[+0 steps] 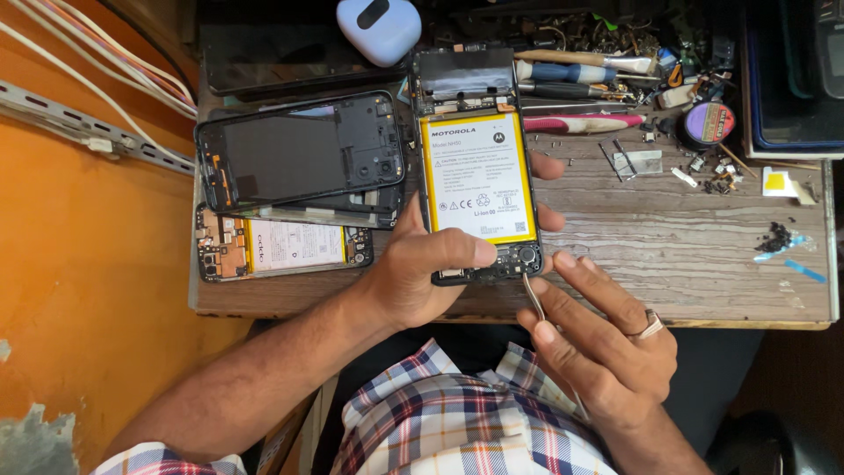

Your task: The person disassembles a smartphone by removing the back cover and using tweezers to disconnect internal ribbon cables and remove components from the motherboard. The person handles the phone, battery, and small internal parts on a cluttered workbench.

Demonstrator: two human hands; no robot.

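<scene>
Head view: left hand [413, 273] clamps opened black phone with yellow-edged battery [476, 167] steady; right hand [607, 343] pinches metal tweezers [534, 295] at its lower board

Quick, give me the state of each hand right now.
Left hand: closed around the opened phone, thumb across its lower end.
Right hand: pinching metal tweezers, tip at the phone's bottom edge.

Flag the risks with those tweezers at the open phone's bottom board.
1. The tweezers in the right hand work just below the yellow-edged battery; a slip could nick it.
2. The opened phone is held in the left hand at the table edge; loosened parts could fall.
</scene>
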